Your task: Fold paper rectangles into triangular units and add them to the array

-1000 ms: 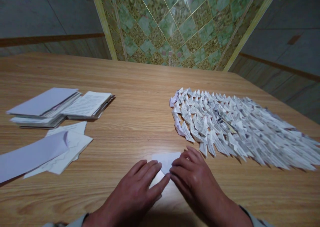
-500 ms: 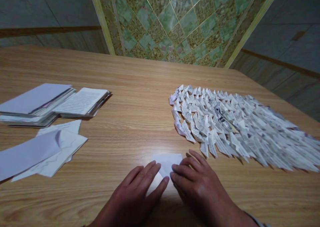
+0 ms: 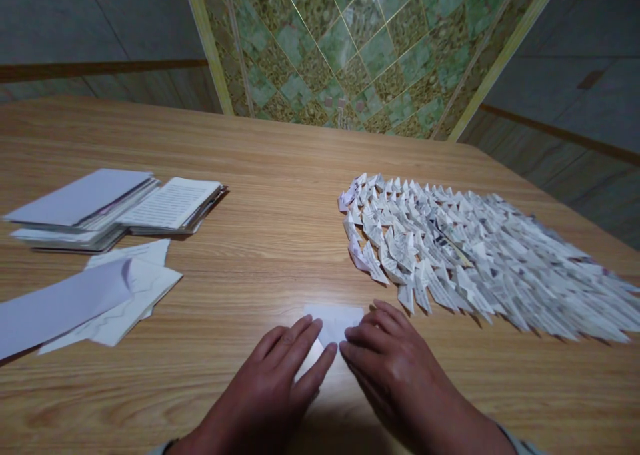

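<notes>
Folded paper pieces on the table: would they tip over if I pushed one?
The folded paper pieces probably weigh little, being thin printed pages. One would likely tip easily, and the tightly packed rows might shift together.

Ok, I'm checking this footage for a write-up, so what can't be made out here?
Head view only:
White paper under the left hand and right hand: the hands hide its lower part and any creases there.
Printed text on the folded paper pieces and open book: too small to read.
Lilac sheet: cut off by the picture's left edge.
</notes>
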Demonstrator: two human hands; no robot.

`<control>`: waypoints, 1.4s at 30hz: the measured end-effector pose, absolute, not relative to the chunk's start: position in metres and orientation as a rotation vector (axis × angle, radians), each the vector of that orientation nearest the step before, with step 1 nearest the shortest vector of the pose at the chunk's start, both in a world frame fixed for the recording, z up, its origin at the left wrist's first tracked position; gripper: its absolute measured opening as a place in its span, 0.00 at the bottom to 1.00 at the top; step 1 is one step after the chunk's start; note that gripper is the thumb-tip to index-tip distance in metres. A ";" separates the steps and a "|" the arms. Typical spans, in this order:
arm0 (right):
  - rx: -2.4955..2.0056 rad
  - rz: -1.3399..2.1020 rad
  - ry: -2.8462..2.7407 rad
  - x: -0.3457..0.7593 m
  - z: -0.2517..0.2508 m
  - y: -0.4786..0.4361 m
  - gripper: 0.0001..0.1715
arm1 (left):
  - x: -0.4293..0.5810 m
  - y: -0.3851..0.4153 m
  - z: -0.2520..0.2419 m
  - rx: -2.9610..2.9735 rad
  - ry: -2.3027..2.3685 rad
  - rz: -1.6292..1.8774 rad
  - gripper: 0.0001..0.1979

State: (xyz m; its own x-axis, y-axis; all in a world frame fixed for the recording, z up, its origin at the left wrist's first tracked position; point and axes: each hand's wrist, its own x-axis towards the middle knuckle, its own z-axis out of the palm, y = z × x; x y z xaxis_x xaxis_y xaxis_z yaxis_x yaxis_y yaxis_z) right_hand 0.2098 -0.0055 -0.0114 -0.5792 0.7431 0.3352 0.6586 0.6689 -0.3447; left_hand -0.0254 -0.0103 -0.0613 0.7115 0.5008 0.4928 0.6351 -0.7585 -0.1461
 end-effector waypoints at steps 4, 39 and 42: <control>-1.103 0.260 -2.434 0.208 -0.012 -0.005 0.07 | -0.026 -0.009 -0.051 -2.660 -0.865 -0.550 0.20; -1.606 0.098 -2.238 0.210 -0.003 0.003 0.04 | -0.027 -0.017 -0.045 -2.645 -0.922 -0.655 0.22; -1.657 0.073 -2.257 0.208 -0.005 0.004 0.04 | -0.027 -0.016 -0.044 -2.650 -0.913 -0.680 0.21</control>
